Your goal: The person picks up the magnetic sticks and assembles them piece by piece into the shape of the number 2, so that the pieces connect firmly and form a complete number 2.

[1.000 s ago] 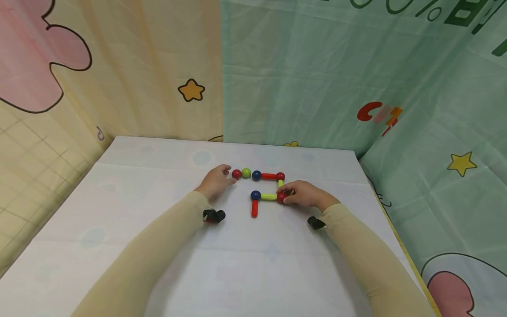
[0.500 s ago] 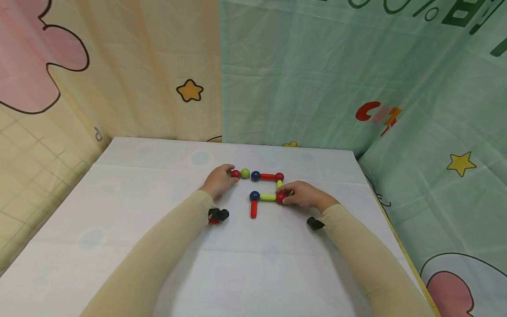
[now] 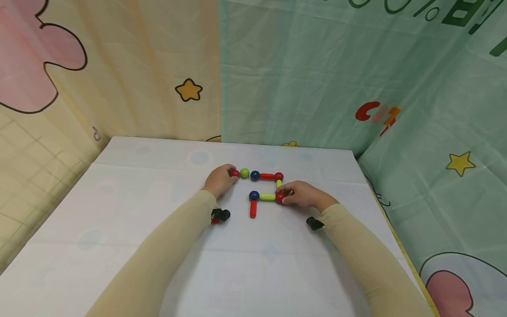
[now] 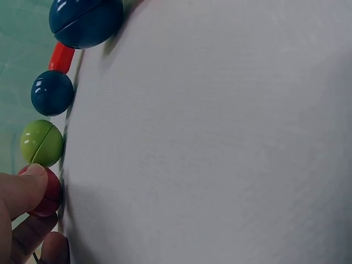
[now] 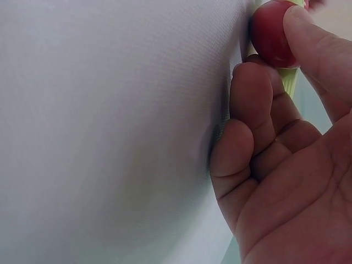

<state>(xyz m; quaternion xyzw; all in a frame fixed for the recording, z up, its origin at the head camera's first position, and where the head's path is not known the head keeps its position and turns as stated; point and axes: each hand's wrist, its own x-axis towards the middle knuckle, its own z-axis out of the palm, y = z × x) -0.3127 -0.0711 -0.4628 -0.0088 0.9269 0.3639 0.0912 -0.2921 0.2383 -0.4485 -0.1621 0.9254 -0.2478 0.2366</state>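
Head view, twelve o'clock pointing away from me.
Item: my left hand point(image 3: 220, 181), thumb and fingers pinching the end red ball point(image 3: 235, 173). Toward its three o'clock, in a row: green ball point(image 3: 244, 173), far blue ball point(image 3: 255, 175), far red rod point(image 3: 267, 176), corner red ball point(image 3: 279, 176). Whether green and blue touch, I cannot tell.
Item: toward six o'clock from that corner, the yellow-green link rod point(image 3: 279, 183), partly covered, leading to the near red ball point(image 3: 280, 198).
Item: my right hand point(image 3: 305, 194), pinching the near red ball. At its nine o'clock, the near yellow-green rod point(image 3: 267, 197), ending at the near blue ball point(image 3: 254, 196); from there the near red rod point(image 3: 253, 209) points to six. All lie on the white table point(image 3: 245, 273).

Left wrist view. End red ball at eight o'clock, my thumb over it; green ball just above.

Right wrist view. Near red ball at one o'clock, under my thumb; lower fingers curled beneath.

Judgement: the step seems to be lining up the end red ball while my right hand steadies the frame. The next move probably calls for a light push toward three o'clock, keeping the row straight.
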